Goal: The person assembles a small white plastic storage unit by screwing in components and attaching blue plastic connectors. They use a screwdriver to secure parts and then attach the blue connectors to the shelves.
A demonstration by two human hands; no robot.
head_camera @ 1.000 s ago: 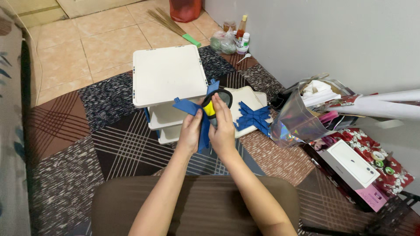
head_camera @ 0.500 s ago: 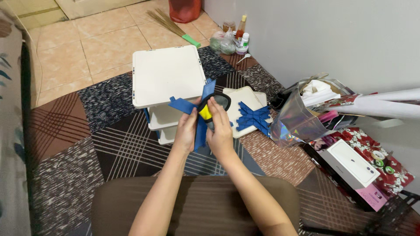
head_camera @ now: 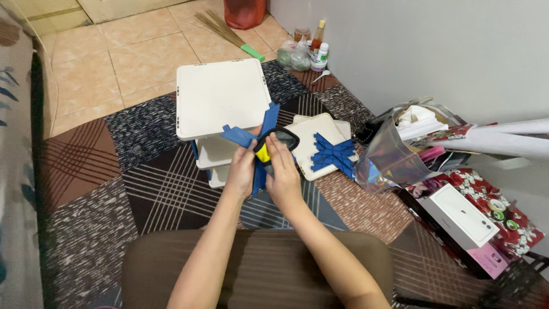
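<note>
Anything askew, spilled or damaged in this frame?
Nothing looks spilled or broken. The left hand and right hand hold blue paper strips and a yellow-and-black tool. The wall-side clutter is simply untidy.

Both forearms bare, no sleeves/rings/watch; brown garment w/ faint stripes over lap (head_camera: 257,269)

Both hands (head_camera: 263,171) drawn slightly nearer, blue cross piece (head_camera: 251,143) tilted more upright
</note>
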